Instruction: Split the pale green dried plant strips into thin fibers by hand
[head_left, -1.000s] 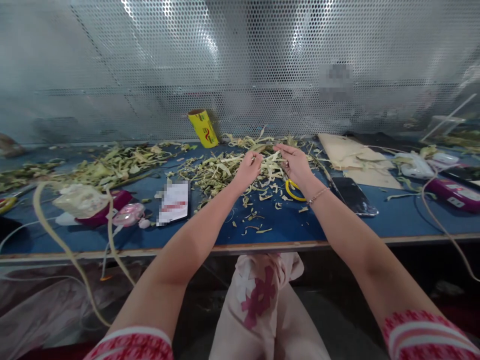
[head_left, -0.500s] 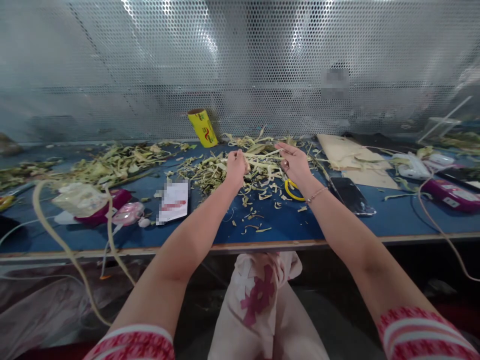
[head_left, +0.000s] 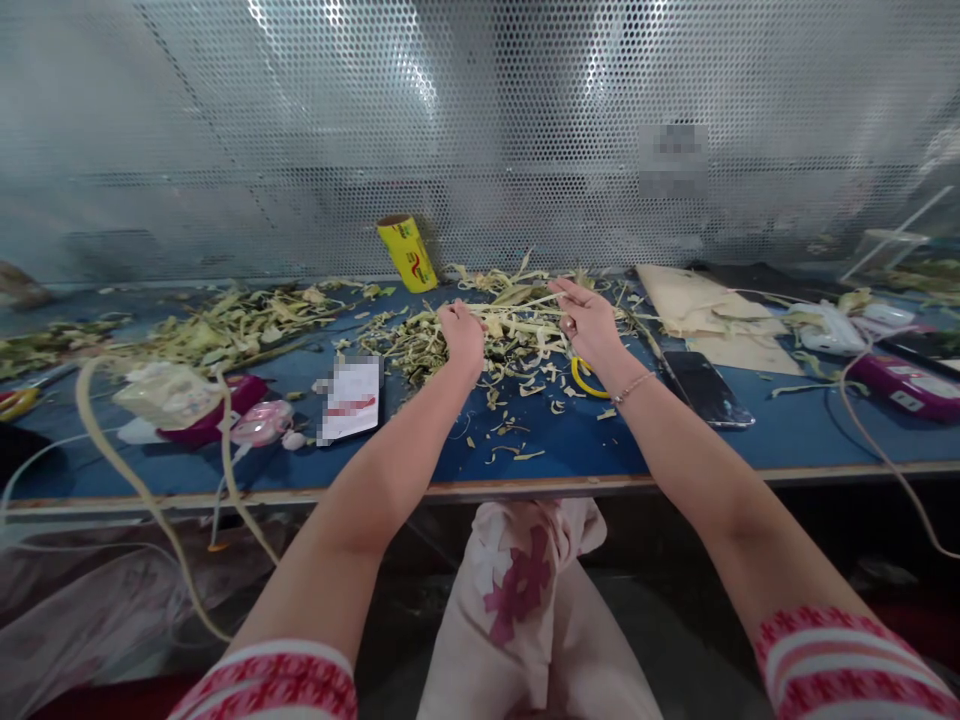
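Over a heap of dry, pale-green leaf scraps [head_left: 412,350] my two hands are raised at the middle of the table. A thin pale leaf strip [head_left: 517,305] stretches between them. My left hand [head_left: 463,338] is closed around its left end, the fingertips partly hidden by the back of the hand. With thumb and fingers my right hand [head_left: 589,322] pinches the other end; it wears a ring and a thin bracelet. A yellow loop [head_left: 589,380], partly covered by my right wrist, lies on the blue table [head_left: 480,450].
A yellow tube [head_left: 407,252] leans near the perforated metal panel [head_left: 510,150]. One phone [head_left: 351,400] lies left, another phone [head_left: 705,390] right, beside brown cardboard [head_left: 697,305]. Further leaves [head_left: 225,320], purple devices [head_left: 907,385] and a hose [head_left: 112,460] flank the work area.
My left hand has shifted slightly left, widening the gap between the hands. My right hand stays nearly in place, and the view has tilted a little.
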